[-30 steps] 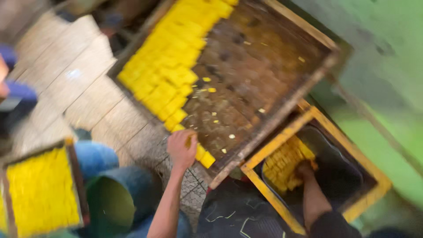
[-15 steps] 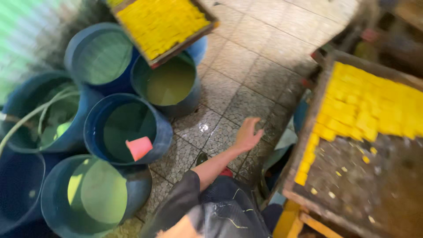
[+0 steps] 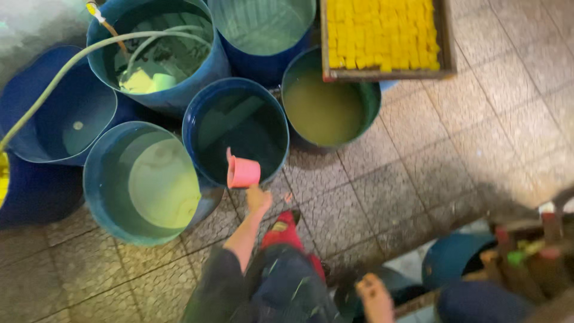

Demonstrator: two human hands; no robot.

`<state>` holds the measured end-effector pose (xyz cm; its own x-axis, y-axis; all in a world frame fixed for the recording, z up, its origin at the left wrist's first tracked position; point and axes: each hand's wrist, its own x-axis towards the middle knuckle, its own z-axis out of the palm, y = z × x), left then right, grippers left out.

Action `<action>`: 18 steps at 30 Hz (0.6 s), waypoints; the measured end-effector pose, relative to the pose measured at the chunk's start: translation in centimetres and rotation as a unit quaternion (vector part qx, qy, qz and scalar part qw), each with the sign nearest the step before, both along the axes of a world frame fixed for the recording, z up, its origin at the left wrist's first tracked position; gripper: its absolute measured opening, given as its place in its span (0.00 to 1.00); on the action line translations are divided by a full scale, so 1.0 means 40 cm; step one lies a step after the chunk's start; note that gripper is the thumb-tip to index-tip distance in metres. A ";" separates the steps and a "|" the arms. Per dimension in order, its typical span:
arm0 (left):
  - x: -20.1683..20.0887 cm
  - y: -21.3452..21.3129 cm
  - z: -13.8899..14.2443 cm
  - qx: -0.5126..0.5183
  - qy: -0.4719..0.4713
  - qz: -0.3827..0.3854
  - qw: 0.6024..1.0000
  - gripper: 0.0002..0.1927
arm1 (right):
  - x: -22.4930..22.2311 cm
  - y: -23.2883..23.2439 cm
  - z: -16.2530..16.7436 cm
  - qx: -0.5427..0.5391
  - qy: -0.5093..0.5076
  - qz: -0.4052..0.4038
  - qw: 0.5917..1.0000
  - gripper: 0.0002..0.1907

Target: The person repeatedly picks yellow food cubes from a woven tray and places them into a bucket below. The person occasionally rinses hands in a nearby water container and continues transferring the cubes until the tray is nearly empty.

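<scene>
In the head view, the left hand [image 3: 258, 198] reached up from the bottom centre toward twelve o'clock, its grip closed on a pink cup [image 3: 243, 172], which hung at the near rim of the dark blue barrel [image 3: 235, 133] in the middle of the picture. That barrel held dark water. At about nine o'clock from it stood a second blue barrel [image 3: 146, 182] with pale, cloudy liquid, and its rim touched the dark one. At two o'clock from the cup sat a green barrel [image 3: 326, 107] of murky yellowish liquid, with a wooden tray [image 3: 382, 37] of yellow cubes resting across its far rim. More blue barrels were crowded at ten and eleven o'clock, and a pale hose [image 3: 66, 66] ran across them into the one at the top left [image 3: 158, 54]. The right hand [image 3: 375, 297] lay low at five o'clock, near the bottom edge, blurred; whether its grip was open or closed could not be told, and nothing showed in it. A red shoe [image 3: 286, 230] stood on the wet tiled floor [image 3: 454, 155] just below the cup hand. At four o'clock, blurred objects lay at the picture's edge, too unclear to name.
</scene>
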<state>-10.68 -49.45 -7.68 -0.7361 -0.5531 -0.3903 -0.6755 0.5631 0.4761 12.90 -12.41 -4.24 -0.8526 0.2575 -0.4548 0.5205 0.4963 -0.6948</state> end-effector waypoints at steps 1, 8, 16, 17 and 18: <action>-0.055 -0.039 -0.014 -0.011 0.008 0.039 0.999 0.28 | -0.053 -0.064 -0.021 -0.015 -0.039 0.039 0.998 0.23; -0.314 -0.204 -0.199 -0.095 0.115 0.082 0.986 0.34 | -0.255 -0.170 -0.141 -0.026 -0.224 0.082 0.971 0.23; -0.437 -0.141 -0.324 -0.073 0.065 0.025 0.995 0.35 | -0.193 0.045 -0.174 0.051 -0.257 -0.003 0.965 0.23; -0.462 -0.111 -0.343 -0.069 0.044 0.011 0.997 0.35 | -0.188 0.057 -0.181 0.059 -0.263 0.004 0.963 0.23; -0.482 -0.082 -0.361 -0.063 0.021 -0.009 0.998 0.34 | -0.188 0.063 -0.188 0.070 -0.260 -0.008 0.963 0.23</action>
<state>-29.95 -52.75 -22.12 -0.7606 -0.5818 -0.2881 -0.6457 0.6319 0.4287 5.37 -9.90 -11.76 -0.5153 0.3580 -0.7787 0.7879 0.5554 -0.2660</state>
